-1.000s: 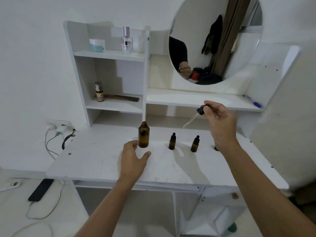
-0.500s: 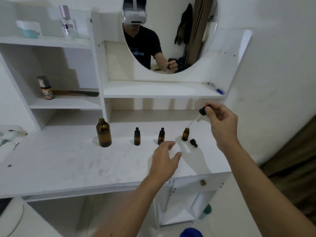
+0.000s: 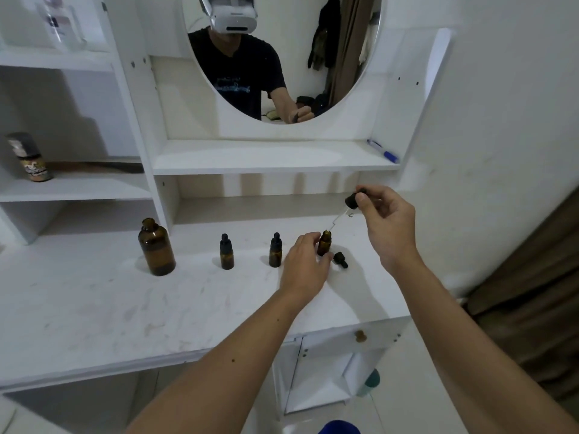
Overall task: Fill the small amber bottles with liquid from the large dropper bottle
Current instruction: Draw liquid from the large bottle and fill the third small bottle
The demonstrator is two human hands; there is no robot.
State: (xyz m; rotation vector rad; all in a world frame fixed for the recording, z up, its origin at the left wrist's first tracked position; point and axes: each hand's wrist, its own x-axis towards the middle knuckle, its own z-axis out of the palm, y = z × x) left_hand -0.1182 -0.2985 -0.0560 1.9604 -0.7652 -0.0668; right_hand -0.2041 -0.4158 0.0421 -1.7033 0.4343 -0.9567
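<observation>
The left hand has moved forward since a moment ago. Before, it was hovering over the table in front of the bottles. Now its fingers are curled around the open small bottle and touch its side. The dropper has come lower too, and its glass tip is right at the mouth of that bottle.

The right hand is up above the table. Its fingers are pinched together on the black rubber top of the dropper. The dropper slants down to the left.

The little black cap of the open bottle lies on its side on the table, just to the right of it.

Two more small brown bottles stand in the same row. The middle bottle is just left of the left hand, and the other small bottle is further left. Both have their black tops on.

The big brown bottle stands at the left end of the row, well apart from the hands. It has no top on.

A blue pen lies on the shelf above. A round mirror hangs over that.
</observation>
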